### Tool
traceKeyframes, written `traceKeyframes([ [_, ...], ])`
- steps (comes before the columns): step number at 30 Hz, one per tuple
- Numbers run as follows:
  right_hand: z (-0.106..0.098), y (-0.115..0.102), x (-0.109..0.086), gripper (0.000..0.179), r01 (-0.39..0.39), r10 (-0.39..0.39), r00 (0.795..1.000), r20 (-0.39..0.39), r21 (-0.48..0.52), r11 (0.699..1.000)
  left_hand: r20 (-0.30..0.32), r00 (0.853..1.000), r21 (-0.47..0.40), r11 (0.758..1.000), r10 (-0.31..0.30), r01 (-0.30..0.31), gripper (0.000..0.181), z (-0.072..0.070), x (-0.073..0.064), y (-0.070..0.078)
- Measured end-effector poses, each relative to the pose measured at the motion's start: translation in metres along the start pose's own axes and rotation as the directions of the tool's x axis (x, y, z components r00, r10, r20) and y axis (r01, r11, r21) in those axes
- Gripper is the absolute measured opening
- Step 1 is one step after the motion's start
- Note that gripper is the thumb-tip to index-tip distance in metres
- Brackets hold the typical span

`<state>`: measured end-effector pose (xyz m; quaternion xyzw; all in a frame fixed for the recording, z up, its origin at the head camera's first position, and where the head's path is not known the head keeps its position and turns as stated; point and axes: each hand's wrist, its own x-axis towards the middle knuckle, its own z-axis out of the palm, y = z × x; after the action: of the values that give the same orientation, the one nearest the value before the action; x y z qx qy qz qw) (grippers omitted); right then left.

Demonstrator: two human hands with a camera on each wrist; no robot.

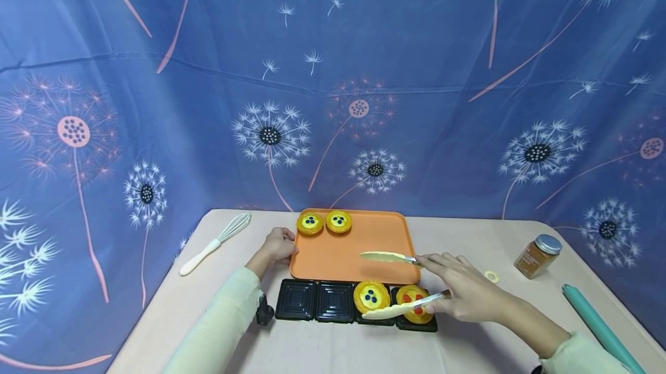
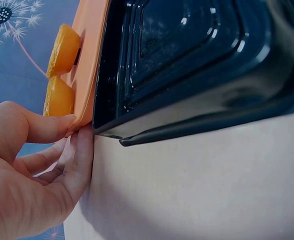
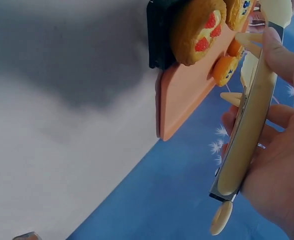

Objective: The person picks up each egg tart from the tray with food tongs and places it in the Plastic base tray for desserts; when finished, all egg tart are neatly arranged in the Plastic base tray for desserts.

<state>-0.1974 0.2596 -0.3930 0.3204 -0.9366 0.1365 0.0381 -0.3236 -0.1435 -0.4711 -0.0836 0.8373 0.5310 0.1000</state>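
My left hand (image 1: 279, 245) grips the left edge of an orange tray (image 1: 333, 255), thumb on top and fingers beneath in the left wrist view. Two blueberry-topped tarts (image 1: 309, 222) sit at the tray's far left. In my right hand (image 1: 468, 287) are tongs (image 3: 252, 120) with cream tips, spread apart. One tip is over the orange tray; the other crosses in front of a blueberry tart (image 1: 372, 294) and a strawberry-topped tart (image 1: 420, 318). Both of these sit in the right half of a black compartment tray (image 1: 294, 299), whose two left compartments hold nothing.
A white-handled whisk (image 1: 215, 244) lies at the left. To the right stand a jar (image 1: 538, 255) with a metal lid and brown contents, and a teal roll (image 1: 598, 325) lies near the table's right edge. Blue dandelion-print cloth (image 1: 432, 148) hangs behind the table.
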Motion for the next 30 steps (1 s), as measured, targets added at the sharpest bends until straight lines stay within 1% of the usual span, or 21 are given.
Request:
traceKeyframes([
  [5, -0.005, 0.001, 0.006, 0.086, -0.002, 0.003, 1.0, -0.014, 0.012, 1.0, 0.001, 1.0, -0.01, 1.0, 0.0, 0.0, 0.024, 0.0, 0.0, -0.001],
  [10, -0.013, 0.002, 0.013, 0.086, 0.007, -0.007, 0.998, -0.063, 0.006, 1.0, 0.003, 1.0, -0.018, 1.0, 0.011, -0.011, 0.025, 0.0, -0.001, -0.002],
  [16, -0.024, 0.004, 0.025, 0.091, 0.013, -0.013, 0.993, -0.116, -0.006, 1.0, 0.005, 1.0, 0.0, 1.0, 0.021, -0.021, 0.024, 0.0, -0.001, -0.001],
  [19, -0.028, 0.007, 0.034, 0.092, 0.017, -0.018, 0.992, -0.123, -0.008, 1.0, 0.003, 1.0, 0.001, 1.0, 0.019, -0.019, 0.023, 0.0, -0.001, -0.001],
  [23, -0.03, 0.012, 0.049, 0.088, 0.02, -0.021, 0.993, -0.118, -0.013, 1.0, 0.001, 1.0, 0.001, 1.0, 0.019, -0.019, 0.023, 0.0, -0.002, -0.001],
  [26, -0.029, 0.016, 0.063, 0.084, 0.021, -0.023, 0.993, -0.115, -0.021, 1.0, -0.002, 1.0, 0.002, 1.0, 0.021, -0.021, 0.023, 0.0, -0.002, -0.001],
  [30, -0.027, 0.021, 0.081, 0.087, 0.018, -0.021, 0.994, -0.106, -0.029, 0.999, -0.003, 1.0, -0.001, 1.0, 0.017, -0.017, 0.024, 0.0, -0.002, -0.001],
])
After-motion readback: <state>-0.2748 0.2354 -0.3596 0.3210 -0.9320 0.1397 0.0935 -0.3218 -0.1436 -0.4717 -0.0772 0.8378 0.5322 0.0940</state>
